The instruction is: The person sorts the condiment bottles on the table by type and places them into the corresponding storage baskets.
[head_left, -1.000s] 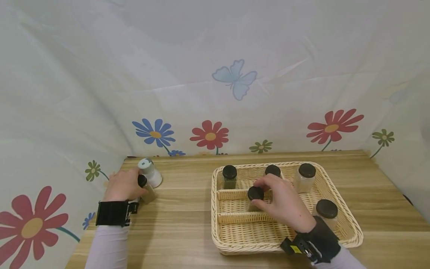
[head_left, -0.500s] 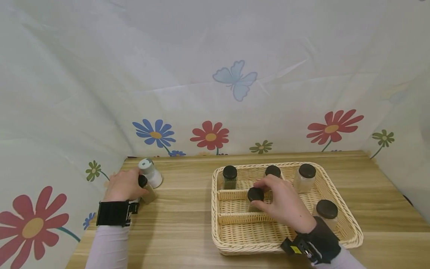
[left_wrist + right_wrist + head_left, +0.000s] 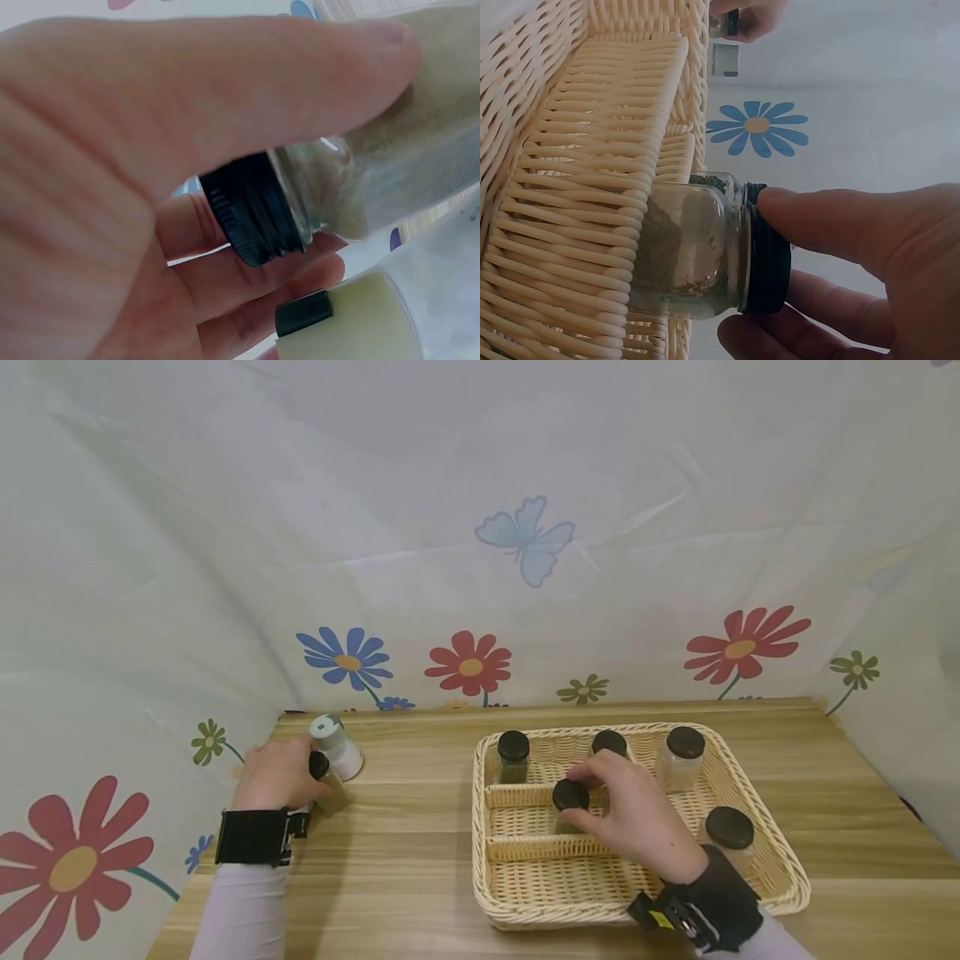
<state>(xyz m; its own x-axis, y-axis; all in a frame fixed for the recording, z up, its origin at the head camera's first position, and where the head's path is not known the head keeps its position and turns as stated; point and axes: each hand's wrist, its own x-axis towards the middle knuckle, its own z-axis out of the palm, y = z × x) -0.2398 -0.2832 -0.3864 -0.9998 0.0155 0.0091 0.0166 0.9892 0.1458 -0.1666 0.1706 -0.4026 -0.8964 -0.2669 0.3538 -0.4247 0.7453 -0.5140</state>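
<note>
On the left of the table my left hand [image 3: 273,774] grips a clear spice jar [image 3: 333,797] of brownish powder. Its black screw lid [image 3: 251,210] lies between thumb and fingers in the left wrist view. Right beside this jar stands a bottle with a pale grey top and white base [image 3: 339,747]. My right hand [image 3: 637,814] pinches the black lid [image 3: 570,794] of another spice jar in the basket's middle left compartment. In the right wrist view that glass jar [image 3: 682,247] is partly filled with greenish-brown powder. A wicker divider hides its lower part.
The wicker basket [image 3: 483,877] has dividers and several compartments. Black-lidded jars stand at its back left [image 3: 513,758], back middle [image 3: 609,742], back right [image 3: 684,758] and front right [image 3: 729,831]. Wooden table [image 3: 412,835] lies between basket and left hand. A flowered curtain [image 3: 637,593] stands behind.
</note>
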